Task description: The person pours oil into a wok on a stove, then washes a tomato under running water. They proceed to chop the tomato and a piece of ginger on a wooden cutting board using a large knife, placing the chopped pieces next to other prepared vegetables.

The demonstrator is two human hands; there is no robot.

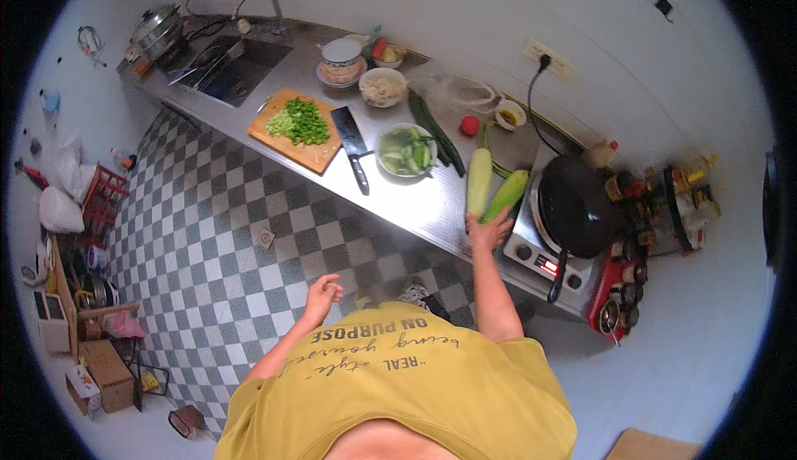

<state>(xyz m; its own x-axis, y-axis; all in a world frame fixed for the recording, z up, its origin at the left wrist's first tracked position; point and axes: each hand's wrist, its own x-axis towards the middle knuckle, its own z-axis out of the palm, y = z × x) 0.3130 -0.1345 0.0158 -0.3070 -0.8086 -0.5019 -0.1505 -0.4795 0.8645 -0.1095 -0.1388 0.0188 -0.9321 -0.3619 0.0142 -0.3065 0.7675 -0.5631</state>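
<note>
My right hand [489,231] is at the lower ends of two long gourds on the steel counter, thumb and fingers around them. One gourd [479,180] is pale green; the other [509,193] is brighter green and lies beside it, against the cooker. Their long stems point toward the wall. My left hand [324,298] hangs over the floor with nothing in it, fingers loosely bent and apart. Left of the gourds lie dark green cucumbers [436,130] and a bowl of cut green vegetable pieces [406,150]. A red round item [470,125] sits near the stems.
An electric cooker [523,252] bears a black wok [576,204], its handle toward me. A cleaver [352,142] lies beside a wooden board [320,164] with chopped greens [302,120]. Beyond are stacked bowls [342,52], a sink [261,64] and, far right, condiment jars [629,273].
</note>
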